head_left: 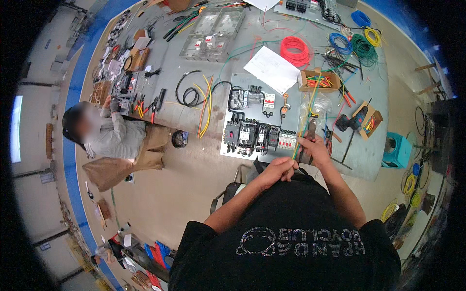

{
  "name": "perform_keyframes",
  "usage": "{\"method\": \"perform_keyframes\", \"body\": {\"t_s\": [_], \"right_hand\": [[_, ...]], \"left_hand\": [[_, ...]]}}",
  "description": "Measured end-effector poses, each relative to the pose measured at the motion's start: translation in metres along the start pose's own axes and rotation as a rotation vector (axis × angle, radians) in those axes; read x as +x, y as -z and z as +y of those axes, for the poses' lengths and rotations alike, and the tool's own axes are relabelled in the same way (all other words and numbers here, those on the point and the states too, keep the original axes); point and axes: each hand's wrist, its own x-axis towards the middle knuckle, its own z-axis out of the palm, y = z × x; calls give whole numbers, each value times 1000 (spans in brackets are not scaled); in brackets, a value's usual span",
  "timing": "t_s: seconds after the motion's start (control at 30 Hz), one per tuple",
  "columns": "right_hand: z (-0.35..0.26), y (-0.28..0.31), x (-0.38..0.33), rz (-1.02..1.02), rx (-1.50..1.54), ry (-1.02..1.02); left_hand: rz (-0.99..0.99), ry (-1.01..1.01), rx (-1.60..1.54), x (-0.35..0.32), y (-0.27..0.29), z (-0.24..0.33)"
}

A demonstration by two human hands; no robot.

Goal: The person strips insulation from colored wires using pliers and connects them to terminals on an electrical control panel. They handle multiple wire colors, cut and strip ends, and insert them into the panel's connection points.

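Observation:
My left hand (277, 172) is closed on the lower end of a thin bundle of green and yellow wires (297, 147), just in front of the table edge. A little higher up, my right hand (315, 149) has its fingertips closed at the same wires, which run away across the table. A dark brown tool (311, 130), perhaps pliers, shows beside and beneath my right hand; whether the palm also grips it I cannot tell. Left of my hands lies a mounting plate (232, 149) with contactors (246, 136), red-switched breakers (287, 141) and black wiring.
A cardboard box of wires (332, 85), a cordless drill (350, 121) and red-handled pliers (347, 95) lie to the right. Further off are a red wire coil (294, 51), a paper sheet (273, 69) and a clear enclosure (213, 34). Another person (114, 133) works at the table's left side.

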Motion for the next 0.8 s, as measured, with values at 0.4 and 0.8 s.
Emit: {"method": "perform_keyframes", "body": {"t_s": [0.4,0.8], "right_hand": [[-18,38,-15,36,-95,27],[-34,45,-24,51,-76,79]], "left_hand": [[79,-63,81,7,-43,-30],[76,-113,244,12,-49,-34]]}}
